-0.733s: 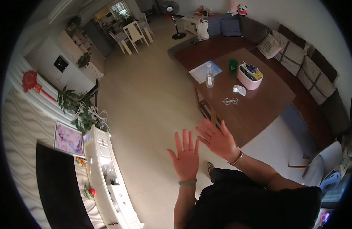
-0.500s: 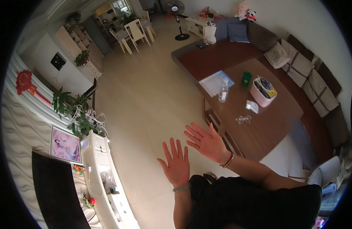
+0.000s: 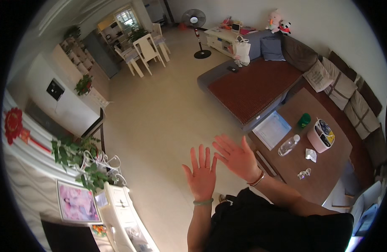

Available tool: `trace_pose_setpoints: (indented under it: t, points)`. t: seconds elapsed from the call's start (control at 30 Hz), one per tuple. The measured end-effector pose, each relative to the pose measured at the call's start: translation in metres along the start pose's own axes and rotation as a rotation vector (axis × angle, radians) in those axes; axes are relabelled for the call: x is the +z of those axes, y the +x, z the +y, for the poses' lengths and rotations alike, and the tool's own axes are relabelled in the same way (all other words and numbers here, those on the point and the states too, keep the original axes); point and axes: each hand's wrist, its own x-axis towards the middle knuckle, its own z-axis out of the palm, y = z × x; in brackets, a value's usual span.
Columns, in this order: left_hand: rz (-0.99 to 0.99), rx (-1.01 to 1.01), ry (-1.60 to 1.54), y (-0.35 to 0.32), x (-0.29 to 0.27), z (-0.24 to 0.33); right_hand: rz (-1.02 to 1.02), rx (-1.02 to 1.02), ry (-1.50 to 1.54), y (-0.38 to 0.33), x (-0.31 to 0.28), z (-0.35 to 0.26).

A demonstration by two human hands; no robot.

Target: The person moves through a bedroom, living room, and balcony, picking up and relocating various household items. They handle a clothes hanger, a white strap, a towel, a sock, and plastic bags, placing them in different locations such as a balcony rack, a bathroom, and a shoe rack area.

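Both hands are raised in front of the body, palms outward and fingers spread wide, and neither grips anything. The left hand (image 3: pixel 201 175), with a pale green bangle at its wrist, hangs over the bare cream tile floor (image 3: pixel 160 126). The right hand (image 3: pixel 236 157), with thin bracelets at its wrist, sits just beside it, tilted toward the dark brown wooden coffee table (image 3: pixel 328 168).

Judging by the empty, open hands, no handling has begun: nothing is picked up or touched, so all of the work is left.

The nearest things lie on the table, apart from the right hand and further to the right: a clear plastic water bottle (image 3: pixel 288 145) lying beside a flat pale blue sheet (image 3: pixel 272 129), a small green cup (image 3: pixel 304 120) and a pink oval basket (image 3: pixel 320 136) of small items beyond them.
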Motion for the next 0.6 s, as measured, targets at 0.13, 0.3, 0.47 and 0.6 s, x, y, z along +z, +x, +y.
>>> trace_pose_setpoints:
  t: [0.13, 0.3, 0.47, 0.6]
  points:
    - [-0.052, -0.123, 0.052, 0.093, -0.015, 0.019, 0.068, -0.144, -0.024, 0.069, -0.018, -0.031]
    - [-0.037, -0.224, 0.051, 0.205, -0.04, 0.016, 0.143, -0.248, -0.022, 0.151, -0.061, -0.066]
    - [0.005, -0.238, 0.072, 0.322, -0.049, 0.022, 0.166, -0.25, 0.009, 0.26, -0.094, -0.106]
    - [-0.019, -0.21, 0.093, 0.422, -0.048, 0.03, 0.157, -0.25, -0.008, 0.355, -0.105, -0.149]
